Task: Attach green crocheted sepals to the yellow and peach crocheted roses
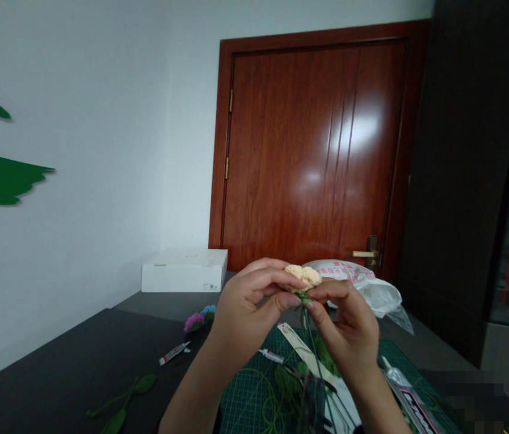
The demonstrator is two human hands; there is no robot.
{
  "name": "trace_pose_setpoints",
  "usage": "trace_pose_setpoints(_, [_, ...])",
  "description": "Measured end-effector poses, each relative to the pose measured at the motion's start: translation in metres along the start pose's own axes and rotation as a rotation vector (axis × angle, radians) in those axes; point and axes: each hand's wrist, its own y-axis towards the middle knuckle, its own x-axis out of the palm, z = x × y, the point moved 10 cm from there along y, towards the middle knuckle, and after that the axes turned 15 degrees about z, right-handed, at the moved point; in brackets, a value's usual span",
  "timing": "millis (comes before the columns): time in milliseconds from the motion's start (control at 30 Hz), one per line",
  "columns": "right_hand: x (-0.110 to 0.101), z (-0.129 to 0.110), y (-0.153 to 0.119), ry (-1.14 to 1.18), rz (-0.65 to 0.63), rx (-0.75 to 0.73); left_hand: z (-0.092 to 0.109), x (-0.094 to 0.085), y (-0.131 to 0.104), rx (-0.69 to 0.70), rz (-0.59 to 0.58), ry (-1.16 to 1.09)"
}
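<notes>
A cream crocheted flower (305,276) with a green base (303,297) is held up above the table between both hands. My left hand (254,301) is closed round the flower's left side, its thumb pressed near the green base. From the right, my right hand (347,313) pinches that base between thumb and finger. A thin dark green stem (318,355) runs down from the flower. Below the hands lies a green cutting mat (245,389) with loose green yarn (272,401) and dark-handled scissors (297,375).
A white box (184,274) and a white plastic bag (380,292) stand at the back. Purple and blue crocheted flowers (194,322), a small glue tube (174,353) and a leafy green stem (123,395) lie left. A larger tube (410,398) lies right, a cream strip (302,349) mid-mat.
</notes>
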Motion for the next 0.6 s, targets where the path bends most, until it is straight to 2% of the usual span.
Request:
trace_pose_setpoints(300, [0.006,-0.006,0.002,-0.022,-0.075,-0.032,0.005,-0.003,0.000,0.041,0.019,0.142])
trace_pose_setpoints(600, [0.007,-0.011,0.004,-0.075,-0.073,-0.084,-0.003,0.003,0.002,-0.046,-0.005,0.049])
